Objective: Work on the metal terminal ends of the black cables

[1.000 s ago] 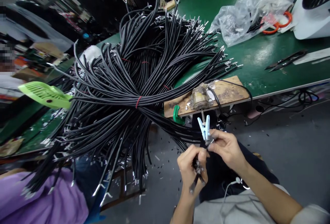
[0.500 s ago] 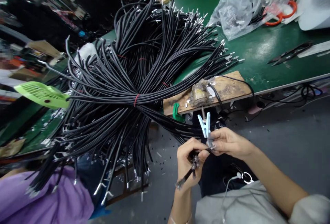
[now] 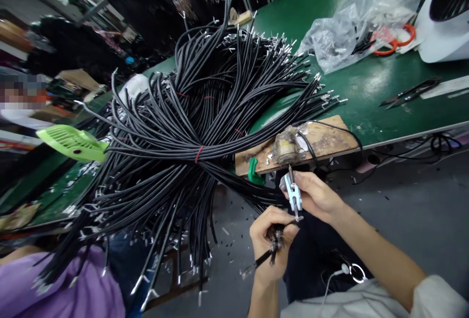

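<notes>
My left hand [image 3: 270, 242] is closed around a few short black cables [image 3: 269, 255] with metal terminals; their ends stick out below my fist. My right hand [image 3: 315, 197] pinches a light blue clip [image 3: 293, 196], held just under the tip of a soldering iron [image 3: 287, 148] that is taped onto a wooden board [image 3: 322, 137]. The clip's jaw points down toward my left hand and seems to hold a cable end. A huge bundle of black cables [image 3: 183, 132], tied in the middle with red bands, spreads over the table's corner to the left.
The green table [image 3: 366, 88] carries a clear plastic bag [image 3: 351, 20], orange-handled scissors [image 3: 394, 39], black snips [image 3: 408, 91] and a white object [image 3: 445, 15]. A green clamp [image 3: 252, 170] fixes the board. A lime green fan [image 3: 71, 142] sits left; purple cloth [image 3: 62, 288] lies lower left.
My right hand has risen with the blue clip and turned it, bringing it up to the soldering iron's tip. My left hand stayed low with the cables.
</notes>
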Demonstrator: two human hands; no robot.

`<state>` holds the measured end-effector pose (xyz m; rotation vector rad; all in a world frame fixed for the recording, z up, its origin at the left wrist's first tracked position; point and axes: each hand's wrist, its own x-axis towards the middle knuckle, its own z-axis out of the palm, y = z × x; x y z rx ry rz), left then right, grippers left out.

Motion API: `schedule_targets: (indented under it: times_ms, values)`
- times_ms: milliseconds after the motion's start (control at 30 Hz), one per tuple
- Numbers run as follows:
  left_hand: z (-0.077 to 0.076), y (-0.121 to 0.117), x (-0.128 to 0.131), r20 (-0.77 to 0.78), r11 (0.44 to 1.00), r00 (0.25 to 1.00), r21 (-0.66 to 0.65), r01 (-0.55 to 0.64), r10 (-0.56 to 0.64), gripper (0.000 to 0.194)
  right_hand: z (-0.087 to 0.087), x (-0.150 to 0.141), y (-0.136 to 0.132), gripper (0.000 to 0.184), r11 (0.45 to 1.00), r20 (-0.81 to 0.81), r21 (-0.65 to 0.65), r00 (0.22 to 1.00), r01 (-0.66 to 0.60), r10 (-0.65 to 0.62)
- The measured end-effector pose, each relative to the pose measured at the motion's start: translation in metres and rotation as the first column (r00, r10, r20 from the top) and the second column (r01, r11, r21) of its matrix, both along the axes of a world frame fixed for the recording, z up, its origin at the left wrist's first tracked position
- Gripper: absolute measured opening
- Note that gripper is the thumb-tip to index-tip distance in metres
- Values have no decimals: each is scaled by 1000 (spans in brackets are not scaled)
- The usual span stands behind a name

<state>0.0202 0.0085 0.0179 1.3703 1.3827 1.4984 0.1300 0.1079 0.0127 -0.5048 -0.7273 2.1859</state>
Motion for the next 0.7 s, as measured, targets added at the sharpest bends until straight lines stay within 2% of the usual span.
schedule_targets:
  times_ms: [67,233,367,433,500,533,567,633,700]
  values:
    - [2,3,2,-25,999,1000,-37,13,-14,10,-2,-2,-2,38,999,-36,-34,999,23,-24]
    - [7,6,3,-67,995,997,-98,18,-24,14,-12,2,-5,46,994,-81,-50,992,-101,96]
    - [6,3,2,-76,997,997,-74,23,-29,12,-31,17,-7,48,994,-15,-100,998,-54,53]
    - [6,2,1,-81,998,996,-61,34,-38,10,-37,31,-10,42,999,75,-47,997,14,-11]
    - [5,1,-1,-91,995,992,-52,82,-87,9,-36,48,-16,31,985,216,121,965,127,-151]
    - [5,2,-2,-103,992,987,-61,114,-119,8,-32,55,-21,25,952,279,258,931,164,-236]
    - [4,2,-3,-125,986,981,-88,139,-149,8,-27,61,-25,19,895,325,417,894,159,-310]
    - [2,4,-4,-183,974,965,-165,157,-187,6,-13,66,-36,9,712,369,702,845,20,-388]
    - [0,5,-4,-226,963,952,-215,160,-208,2,-1,64,-44,16,535,373,838,827,-106,-420]
